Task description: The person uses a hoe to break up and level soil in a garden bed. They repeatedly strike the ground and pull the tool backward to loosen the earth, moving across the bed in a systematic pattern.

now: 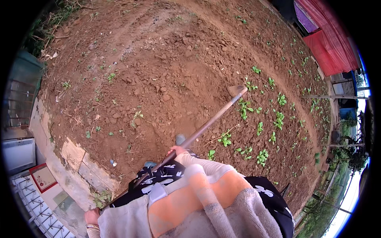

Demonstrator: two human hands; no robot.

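Observation:
A long-handled hoe slants across the view, its wooden handle [209, 123] running from lower left to upper right. My right hand [178, 150] grips the handle partway along, in front of my body. Low at the left, my left hand [92, 216] is closed around the butt end of the handle. The hoe's metal blade [235, 89] rests at the surface of loose brown soil [178, 86], close beside leafy green seedlings [244, 109]. Whether its edge is sunk in the soil cannot be told. A shoe tip [180, 139] shows beside the handle.
Rows of seedlings [279, 120] grow to the right. Clods [187, 44] lie ahead, with small weeds [111, 77] at the left. A concrete edge [98, 175] and a white metal grille [41, 205] border the lower left. Red cloth [330, 53] hangs at the upper right.

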